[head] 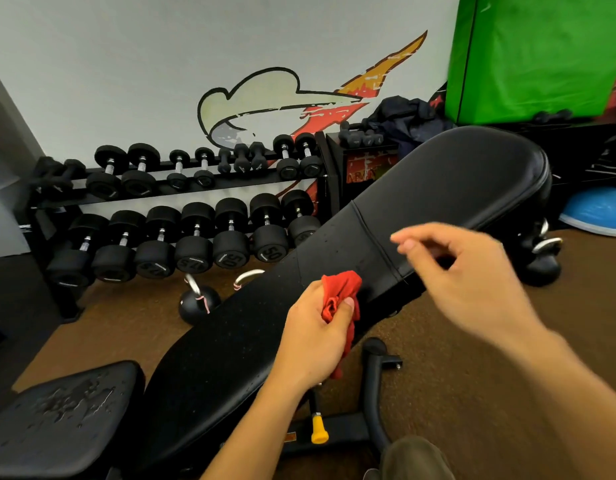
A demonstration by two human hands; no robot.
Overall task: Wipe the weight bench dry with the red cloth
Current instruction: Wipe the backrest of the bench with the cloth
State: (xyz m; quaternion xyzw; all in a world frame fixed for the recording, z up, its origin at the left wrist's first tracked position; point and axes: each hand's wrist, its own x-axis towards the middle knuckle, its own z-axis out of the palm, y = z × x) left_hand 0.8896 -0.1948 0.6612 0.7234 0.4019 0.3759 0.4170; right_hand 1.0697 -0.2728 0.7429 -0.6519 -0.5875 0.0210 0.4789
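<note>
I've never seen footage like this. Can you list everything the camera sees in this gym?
weight bench: one, black, slanting across the middle, fine droplets on its long pad
seat pad: one, black, lower left, wet with pooled water
red cloth: one, red, bunched up at the long pad
dumbbells: many, black, in two rows at the left
kettlebells: at least two, black, either side of the bench
yellow knob: one, yellow, under the bench
green pad: one, green, top right
blue dome: one, blue, right edge
left hand: grips the cloth
right hand: above the bench, holds nothing, blurred
</note>
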